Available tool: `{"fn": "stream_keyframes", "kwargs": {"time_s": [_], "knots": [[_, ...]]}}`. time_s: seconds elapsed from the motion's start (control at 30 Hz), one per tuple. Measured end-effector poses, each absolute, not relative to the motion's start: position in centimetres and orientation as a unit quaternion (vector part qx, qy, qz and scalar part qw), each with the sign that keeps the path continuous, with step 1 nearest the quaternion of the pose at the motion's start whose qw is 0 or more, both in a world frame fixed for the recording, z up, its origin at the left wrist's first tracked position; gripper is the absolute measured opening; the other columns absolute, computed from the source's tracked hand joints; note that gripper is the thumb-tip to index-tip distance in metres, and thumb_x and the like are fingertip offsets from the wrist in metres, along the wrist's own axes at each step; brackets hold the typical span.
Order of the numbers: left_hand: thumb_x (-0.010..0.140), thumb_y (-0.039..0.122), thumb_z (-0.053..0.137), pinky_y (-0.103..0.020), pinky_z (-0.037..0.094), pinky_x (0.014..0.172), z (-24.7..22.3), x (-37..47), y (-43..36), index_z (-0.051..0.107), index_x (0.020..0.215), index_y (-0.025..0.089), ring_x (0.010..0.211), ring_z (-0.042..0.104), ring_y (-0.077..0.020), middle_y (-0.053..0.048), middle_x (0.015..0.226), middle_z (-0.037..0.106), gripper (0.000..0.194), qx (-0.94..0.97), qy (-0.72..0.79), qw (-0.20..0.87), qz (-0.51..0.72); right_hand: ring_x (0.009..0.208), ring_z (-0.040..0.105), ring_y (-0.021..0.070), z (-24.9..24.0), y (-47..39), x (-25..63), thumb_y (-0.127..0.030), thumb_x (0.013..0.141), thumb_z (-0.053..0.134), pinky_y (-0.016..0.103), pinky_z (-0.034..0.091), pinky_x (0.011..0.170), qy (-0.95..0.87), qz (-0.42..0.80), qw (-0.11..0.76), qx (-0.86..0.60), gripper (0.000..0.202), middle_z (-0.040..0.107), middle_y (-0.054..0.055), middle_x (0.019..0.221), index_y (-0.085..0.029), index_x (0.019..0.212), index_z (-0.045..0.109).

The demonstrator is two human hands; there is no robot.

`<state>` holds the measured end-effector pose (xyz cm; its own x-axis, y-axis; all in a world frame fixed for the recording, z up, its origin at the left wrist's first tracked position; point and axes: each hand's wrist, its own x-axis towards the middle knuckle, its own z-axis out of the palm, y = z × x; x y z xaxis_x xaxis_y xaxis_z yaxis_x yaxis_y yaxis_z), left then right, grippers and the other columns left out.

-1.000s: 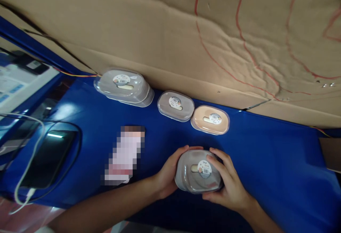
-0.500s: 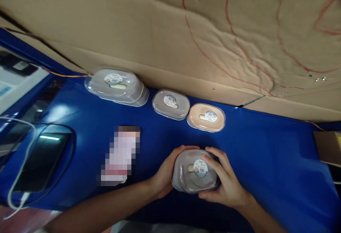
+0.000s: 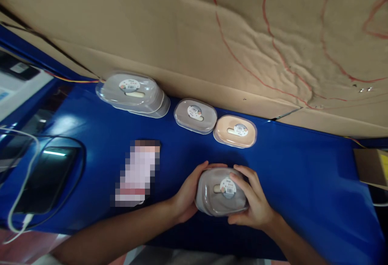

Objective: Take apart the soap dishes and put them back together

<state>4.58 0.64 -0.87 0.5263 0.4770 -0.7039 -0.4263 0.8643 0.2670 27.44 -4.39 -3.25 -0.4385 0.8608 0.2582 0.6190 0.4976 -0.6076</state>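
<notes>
Between my two hands is a grey plastic food container (image 3: 212,200) with a clear lid, a cream tab and a round white label. My left hand (image 3: 188,194) wraps its left side, thumb along the far edge. On the other side my right hand (image 3: 257,200) grips the right end, with fingers over the lid and the thumb low at the near edge. Beyond them stand a similar grey container (image 3: 184,124) and a peach one (image 3: 226,136), side by side. A stack of grey containers (image 3: 110,89) rises further left.
A blue cover (image 3: 303,176) lies over the table. Left of my hands is a phone (image 3: 136,172) with a blurred screen; a dark phone (image 3: 45,180) with a white cable (image 3: 28,176) lies further left. A cardboard wall (image 3: 136,26) runs along the back, and a cardboard box (image 3: 368,168) is at right.
Both hands keep their hold on the grey container, whose tilt shifts very slightly. The whole view has moved a little; the other containers stay where they were.
</notes>
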Motion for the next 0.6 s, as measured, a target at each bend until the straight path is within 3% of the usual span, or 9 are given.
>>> {"fn": "stream_keyframes", "kwargs": {"time_s": [0.37, 0.6], "knots": [[0.097, 0.043, 0.054, -0.037, 0.05, 0.099, -0.94, 4.66, 0.71, 0.077, 0.12, 0.016, 0.109, 0.071, -0.0273, -0.008, 0.115, 0.082, 0.043, 0.052, 0.425, 0.859, 0.28, 0.138, 0.052, 0.0402, -3.26, -4.42, 27.51, -0.081, 0.089, 0.059, 0.058, 0.052, 0.111, -0.826, 0.21, 0.269, -0.448, 0.096, 0.042, 0.019, 0.155, -0.027, 0.164, 0.038], [0.099, 0.041, 0.053, -0.038, 0.051, 0.098, -0.95, 4.62, 0.77, 0.075, 0.125, 0.014, 0.107, 0.072, -0.027, -0.01, 0.117, 0.081, 0.043, 0.038, 0.428, 0.859, 0.277, 0.149, 0.047, 0.0391, -3.76, -4.68, 27.98, -0.073, 0.082, 0.076, 0.051, 0.054, 0.114, -0.812, 0.27, 0.255, -0.45, 0.1, 0.034, 0.017, 0.164, -0.028, 0.163, 0.038]]}}
